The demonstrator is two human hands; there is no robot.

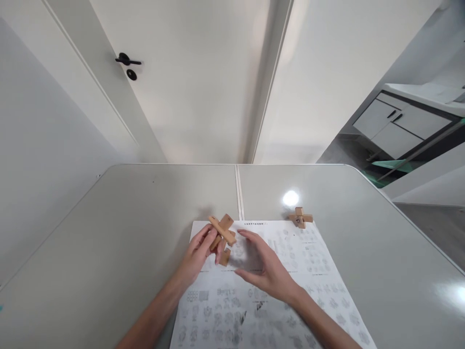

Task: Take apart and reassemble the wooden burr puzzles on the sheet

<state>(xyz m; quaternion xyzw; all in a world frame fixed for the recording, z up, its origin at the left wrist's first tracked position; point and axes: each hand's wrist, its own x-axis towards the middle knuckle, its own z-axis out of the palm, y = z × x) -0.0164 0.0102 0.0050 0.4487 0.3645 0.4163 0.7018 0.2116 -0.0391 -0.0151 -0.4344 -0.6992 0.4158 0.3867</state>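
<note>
My left hand [199,252] is closed around a cluster of crossed, notched wooden puzzle pieces [224,231], holding it over the upper left of a printed sheet [276,310]. One long piece slants across the top of the cluster, and a notched end points down toward the paper. To the right, my right hand [267,271] is open, thumb and fingers spread in a curve, with nothing between them and apart from the pieces. A small assembled wooden cross puzzle [300,218] sits at the sheet's upper right corner.
The sheet lies on a pale grey table [109,252] with a seam [239,194] down its middle. Beyond the far edge stand a white door [196,97] with a black handle [125,59] and, at right, a white cabinet [395,121].
</note>
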